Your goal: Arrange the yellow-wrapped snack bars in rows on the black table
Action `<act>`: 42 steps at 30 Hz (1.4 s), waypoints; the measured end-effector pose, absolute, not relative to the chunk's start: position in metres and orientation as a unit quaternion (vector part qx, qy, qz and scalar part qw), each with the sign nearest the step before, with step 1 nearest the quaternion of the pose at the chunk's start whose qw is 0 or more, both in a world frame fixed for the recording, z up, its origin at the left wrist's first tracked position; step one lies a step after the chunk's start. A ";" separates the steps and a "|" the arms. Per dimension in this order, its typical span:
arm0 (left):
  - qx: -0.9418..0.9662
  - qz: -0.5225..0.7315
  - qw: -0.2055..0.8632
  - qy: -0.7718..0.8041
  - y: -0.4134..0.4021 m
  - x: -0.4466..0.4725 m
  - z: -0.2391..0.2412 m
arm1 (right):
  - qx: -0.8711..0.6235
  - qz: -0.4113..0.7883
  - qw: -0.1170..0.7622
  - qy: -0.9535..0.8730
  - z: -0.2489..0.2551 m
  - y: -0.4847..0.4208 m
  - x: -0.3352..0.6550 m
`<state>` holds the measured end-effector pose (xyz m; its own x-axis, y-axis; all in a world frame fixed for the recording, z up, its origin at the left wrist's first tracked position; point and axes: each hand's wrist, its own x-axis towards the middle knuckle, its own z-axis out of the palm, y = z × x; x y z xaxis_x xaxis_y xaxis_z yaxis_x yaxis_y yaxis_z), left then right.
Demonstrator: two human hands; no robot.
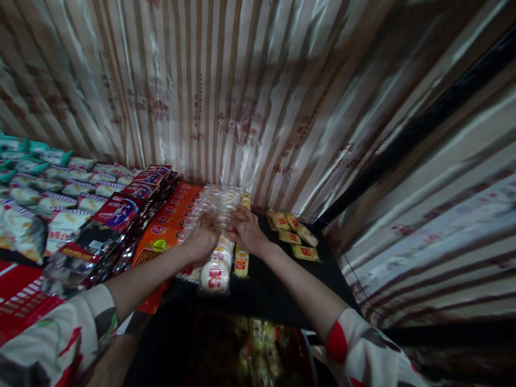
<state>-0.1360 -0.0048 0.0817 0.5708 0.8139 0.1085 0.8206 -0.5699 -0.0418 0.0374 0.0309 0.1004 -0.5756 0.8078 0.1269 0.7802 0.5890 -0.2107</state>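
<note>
Both hands on the row of white packs (pixel 215 276), clear wrap with red labels, running front to back on the black bench (pixel 275 287); left hand (pixel 202 235) on the row's left side, fingers curled down; right hand (pixel 245 228) on its right side, fingers bent in toward the left; hands near each other; grip, either hand: cannot tell whether pinching or just pressing, fingertips too blurred; yellow packs (pixel 241 262) in a narrow line just right of the white row, partly under the right hand; loose yellow packs (pixel 305 253) farther right, near the curtain (pixel 227 91); orange pack (pixel 166 213) just left of the white row; then dark red bags (pixel 113 213), overlapping; white bags (pixel 68 223) and teal bags (pixel 51 154) beyond those; red basket (pixel 19 303) at lower left; tub (pixel 309 359) below the bench front, more yellow packets (pixel 261 357) inside, dim.
</note>
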 end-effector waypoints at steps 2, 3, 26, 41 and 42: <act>-0.885 -0.051 0.030 -0.461 -0.004 -0.138 0.081 | -0.424 0.073 0.109 -0.896 0.099 0.028 0.040; -0.885 -0.060 0.027 -0.461 -0.003 -0.138 0.081 | -0.414 0.077 0.104 -0.901 0.099 0.027 0.041; -0.861 -0.147 0.082 -0.481 -0.041 -0.143 0.063 | -0.383 0.057 0.110 -0.915 0.099 0.009 0.038; -0.838 -0.213 0.087 -0.495 -0.068 -0.134 0.066 | -0.387 0.040 0.094 -0.916 0.083 -0.003 0.027; -0.836 -0.222 0.087 -0.495 -0.075 -0.130 0.058 | -0.387 0.043 0.109 -0.915 0.083 -0.005 0.027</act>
